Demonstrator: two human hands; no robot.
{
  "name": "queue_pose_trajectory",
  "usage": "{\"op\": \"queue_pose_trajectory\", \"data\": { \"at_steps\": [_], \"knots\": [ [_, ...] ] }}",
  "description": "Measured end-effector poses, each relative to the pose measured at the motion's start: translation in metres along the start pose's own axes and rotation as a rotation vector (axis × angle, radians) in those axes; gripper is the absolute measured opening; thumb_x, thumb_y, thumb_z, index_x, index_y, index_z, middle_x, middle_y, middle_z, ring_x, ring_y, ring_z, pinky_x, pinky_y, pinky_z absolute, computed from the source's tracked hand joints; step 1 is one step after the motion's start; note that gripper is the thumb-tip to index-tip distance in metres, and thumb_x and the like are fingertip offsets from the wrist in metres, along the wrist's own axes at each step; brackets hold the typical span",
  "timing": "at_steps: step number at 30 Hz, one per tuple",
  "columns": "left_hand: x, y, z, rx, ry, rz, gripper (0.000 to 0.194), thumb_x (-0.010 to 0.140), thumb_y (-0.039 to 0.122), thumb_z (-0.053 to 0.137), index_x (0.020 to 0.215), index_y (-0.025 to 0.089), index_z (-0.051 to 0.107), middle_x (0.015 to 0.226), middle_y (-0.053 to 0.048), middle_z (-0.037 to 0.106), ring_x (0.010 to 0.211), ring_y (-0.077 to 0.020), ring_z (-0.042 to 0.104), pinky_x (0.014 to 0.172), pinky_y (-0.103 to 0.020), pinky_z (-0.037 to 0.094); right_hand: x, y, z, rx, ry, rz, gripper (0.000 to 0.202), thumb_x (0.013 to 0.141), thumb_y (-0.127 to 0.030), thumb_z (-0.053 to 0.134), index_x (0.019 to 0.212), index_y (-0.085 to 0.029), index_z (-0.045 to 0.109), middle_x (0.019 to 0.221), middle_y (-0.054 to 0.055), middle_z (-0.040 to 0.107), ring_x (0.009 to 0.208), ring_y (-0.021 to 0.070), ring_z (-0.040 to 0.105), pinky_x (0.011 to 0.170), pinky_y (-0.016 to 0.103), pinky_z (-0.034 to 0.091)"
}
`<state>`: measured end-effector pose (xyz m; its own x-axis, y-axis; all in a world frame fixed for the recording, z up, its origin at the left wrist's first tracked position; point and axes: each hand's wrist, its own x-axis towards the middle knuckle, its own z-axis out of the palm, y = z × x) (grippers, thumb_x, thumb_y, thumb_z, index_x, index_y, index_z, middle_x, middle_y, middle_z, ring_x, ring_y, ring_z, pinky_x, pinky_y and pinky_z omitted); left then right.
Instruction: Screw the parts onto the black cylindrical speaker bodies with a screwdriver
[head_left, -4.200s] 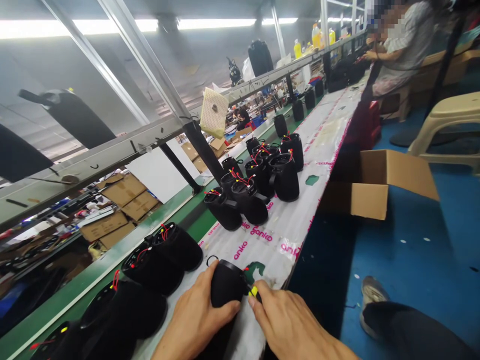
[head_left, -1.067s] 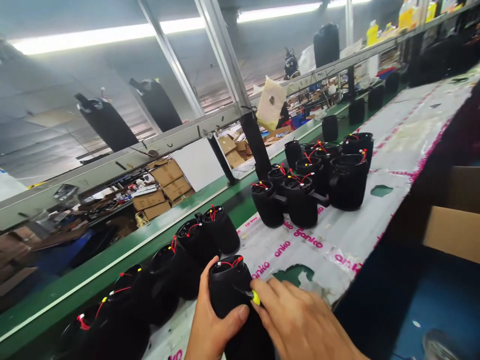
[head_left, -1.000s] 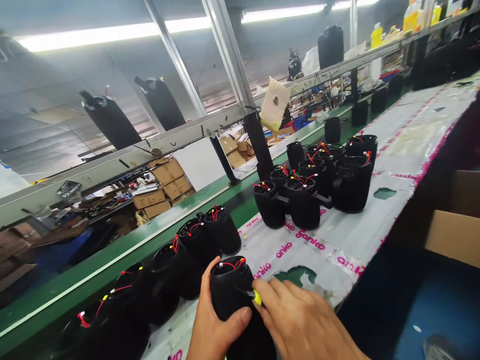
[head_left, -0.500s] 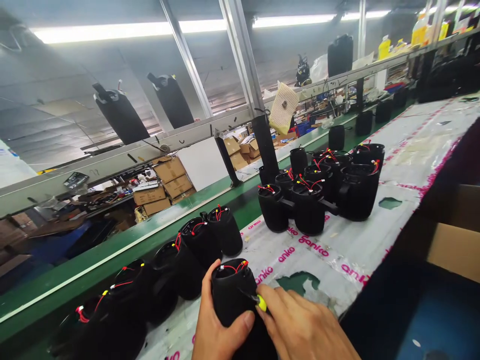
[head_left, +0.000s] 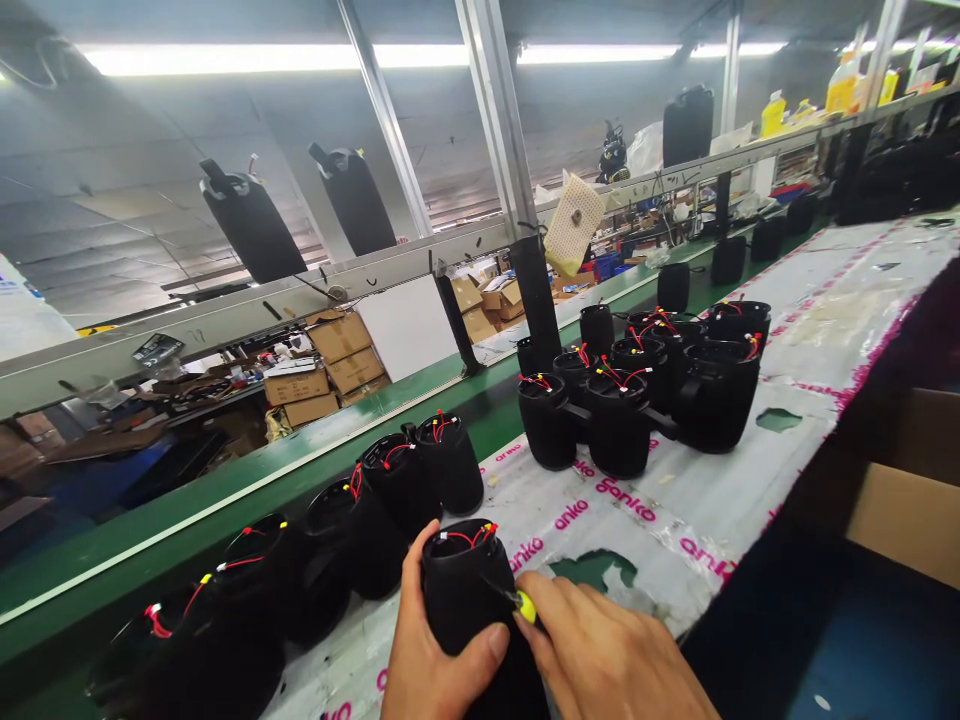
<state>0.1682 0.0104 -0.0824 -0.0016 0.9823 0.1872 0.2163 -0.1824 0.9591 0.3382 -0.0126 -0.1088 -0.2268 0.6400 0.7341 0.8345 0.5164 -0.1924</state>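
Note:
A black fabric-covered cylinder (head_left: 461, 585) with red wires and small connectors at its open top stands at the bottom centre. My left hand (head_left: 442, 640) is wrapped round its left side, thumb across the front. My right hand (head_left: 600, 640) grips a small tool with a yellow-green end (head_left: 526, 606); its thin dark tip touches or nearly touches the fabric on the cylinder's right side. The lower part of the cylinder is cut off by the frame and partly covered by my hands.
More black cylinders (head_left: 450, 465) with red wires line the left, and another group (head_left: 619, 425) stands ahead on the printed white sheet (head_left: 570, 512). Behind runs a green bench strip (head_left: 375, 405) with metal posts. Cardboard (head_left: 907, 520) lies low at the right.
The camera view has shifted slightly, so the background sits a little lower and to the right. Both hands keep nearly the same hold on the cylinder and tool.

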Motion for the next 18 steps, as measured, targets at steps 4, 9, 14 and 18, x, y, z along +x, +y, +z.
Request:
{"op": "queue_pose_trajectory", "data": {
  "at_steps": [4,9,14,18],
  "knots": [
    [0.000,0.000,0.000,0.007,-0.010,0.005,0.098,0.058,0.055,0.079,0.140,0.028,0.032,0.120,-0.005,0.068,0.104,-0.0273,0.066,0.097,-0.038,0.047,0.001,0.001,-0.003,-0.020,-0.011,-0.024,0.026,0.106,-0.023,0.023,0.107,-0.020,0.049,0.072,-0.001,0.061,0.058,0.0166,0.064,0.047,0.029,0.037],
    [0.000,0.000,0.002,0.017,-0.006,0.027,0.097,0.059,0.054,0.079,0.140,0.027,0.034,0.120,-0.005,0.067,0.106,-0.0268,0.065,0.097,-0.037,0.047,0.004,0.004,-0.009,-0.084,0.036,-0.061,0.030,0.106,-0.022,0.019,0.106,-0.019,0.049,0.069,-0.001,0.060,0.055,0.0167,0.063,0.046,0.030,0.038],
    [-0.001,0.002,0.009,0.064,0.061,0.027,0.093,0.058,0.048,0.078,0.138,0.026,0.037,0.118,-0.005,0.067,0.105,-0.0275,0.064,0.097,-0.039,0.047,0.001,0.005,-0.008,-0.128,0.000,-0.064,0.028,0.105,-0.019,0.021,0.105,-0.018,0.049,0.068,-0.001,0.058,0.051,0.0162,0.062,0.041,0.030,0.036],
    [-0.003,0.005,0.014,0.114,0.105,0.015,0.091,0.056,0.037,0.073,0.139,0.024,0.036,0.117,-0.005,0.066,0.104,-0.0276,0.064,0.098,-0.042,0.047,-0.004,0.001,-0.004,-0.200,-0.045,-0.033,0.020,0.098,-0.011,0.031,0.099,-0.020,0.049,0.065,-0.002,0.055,0.045,0.0153,0.059,0.036,0.029,0.033]
  ]
}}
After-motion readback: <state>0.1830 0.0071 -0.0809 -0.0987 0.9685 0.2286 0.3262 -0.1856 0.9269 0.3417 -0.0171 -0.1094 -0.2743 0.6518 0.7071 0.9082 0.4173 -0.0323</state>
